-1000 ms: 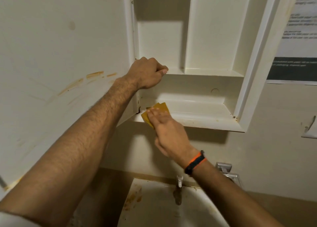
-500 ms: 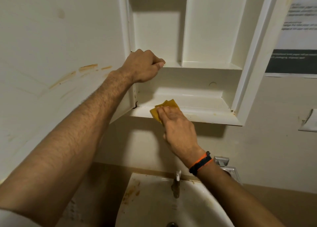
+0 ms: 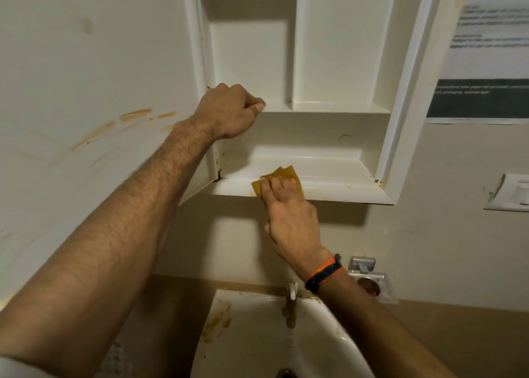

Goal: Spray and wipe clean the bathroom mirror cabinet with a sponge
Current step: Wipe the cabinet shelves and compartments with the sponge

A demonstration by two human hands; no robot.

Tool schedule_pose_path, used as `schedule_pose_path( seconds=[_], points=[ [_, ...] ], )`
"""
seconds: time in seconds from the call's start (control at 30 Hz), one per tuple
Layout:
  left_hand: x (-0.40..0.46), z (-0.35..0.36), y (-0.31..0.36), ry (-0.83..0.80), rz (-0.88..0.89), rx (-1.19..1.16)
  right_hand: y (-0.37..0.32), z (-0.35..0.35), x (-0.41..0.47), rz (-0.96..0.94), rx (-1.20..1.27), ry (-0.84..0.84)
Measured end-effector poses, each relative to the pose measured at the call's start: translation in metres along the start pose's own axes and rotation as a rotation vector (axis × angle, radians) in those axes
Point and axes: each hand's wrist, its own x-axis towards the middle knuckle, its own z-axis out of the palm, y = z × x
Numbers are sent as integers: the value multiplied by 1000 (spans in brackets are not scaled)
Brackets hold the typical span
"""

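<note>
Since a second ago the right hand (image 3: 289, 214) has slid the sponge (image 3: 279, 179) to the right along the front lip of the bottom shelf (image 3: 337, 187), away from the left corner. The sponge is a thin, flat, mustard-yellow pad with a notched far edge; the right fingers (image 3: 279, 186) lie straight on it, pressing it flat. The left hand (image 3: 229, 111) is curled over the front edge of the middle shelf (image 3: 337, 107) at its left end, gripping it. The cabinet (image 3: 406, 63) is smooth, glossy white, boxy, with an upright divider (image 3: 294, 43) splitting the upper space into two bare compartments. Its open door (image 3: 86, 77) at left carries orange-brown streaks. Below, a white ceramic basin (image 3: 252, 346) shows rusty stains beside a metal tap (image 3: 292, 292).
</note>
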Motion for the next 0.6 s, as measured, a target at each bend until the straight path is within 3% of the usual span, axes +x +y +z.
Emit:
schedule_pose_path(
  seconds=[0.2,0.6],
  points=[
    [-4,-1,0,9,15,-28,-19,9,12,-75,9,-22],
    [-16,19,-2,105,86,-53,106,-36,-50,183,79,23]
  ],
)
